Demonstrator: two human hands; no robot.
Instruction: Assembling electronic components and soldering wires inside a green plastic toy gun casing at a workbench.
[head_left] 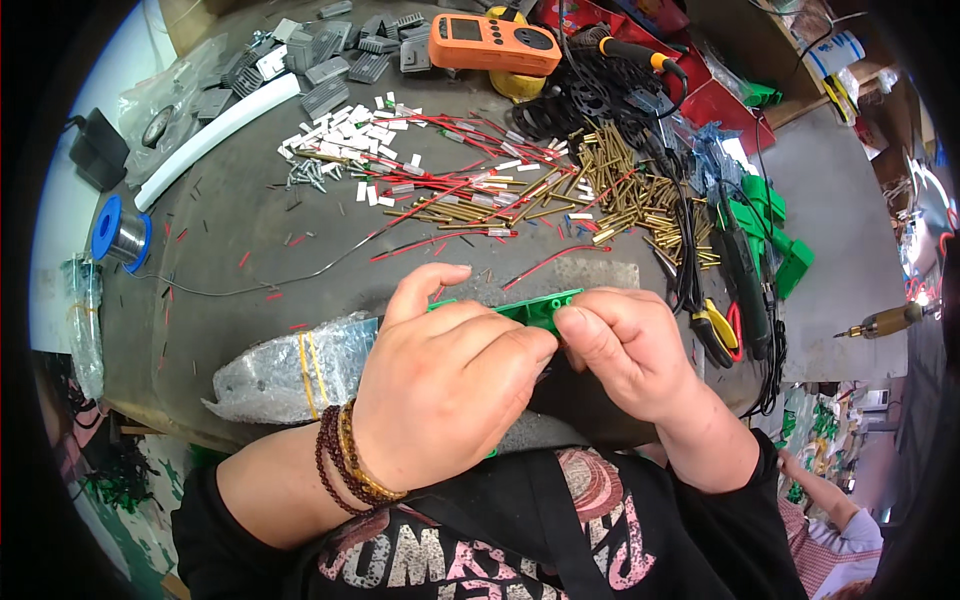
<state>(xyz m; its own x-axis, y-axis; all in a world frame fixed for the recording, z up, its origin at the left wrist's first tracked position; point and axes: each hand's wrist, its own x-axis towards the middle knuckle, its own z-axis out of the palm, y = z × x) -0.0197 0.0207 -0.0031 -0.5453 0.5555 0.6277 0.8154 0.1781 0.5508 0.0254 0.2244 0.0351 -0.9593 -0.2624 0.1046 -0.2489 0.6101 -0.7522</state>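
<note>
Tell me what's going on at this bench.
Someone is holding a green plastic part in both bare hands. The left hand covers much of it, and the right hand is at its right end. Beyond the hands lie loose brass-coloured rods and small white pieces; a blue spool stands at far left.

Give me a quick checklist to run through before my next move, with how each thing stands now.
1. Green part in hand: ok, left hand and right hand both on it.
2. Whole part free of damage: cannot tell, the hands cover much of it.
3. Red wires apart from brass rods: not ok, some lie among them.
4. Solder spool on the table: ok, at the left, its strand trailing out.
5. Pliers clear of the hands: ok, lying beyond the right one.
</note>
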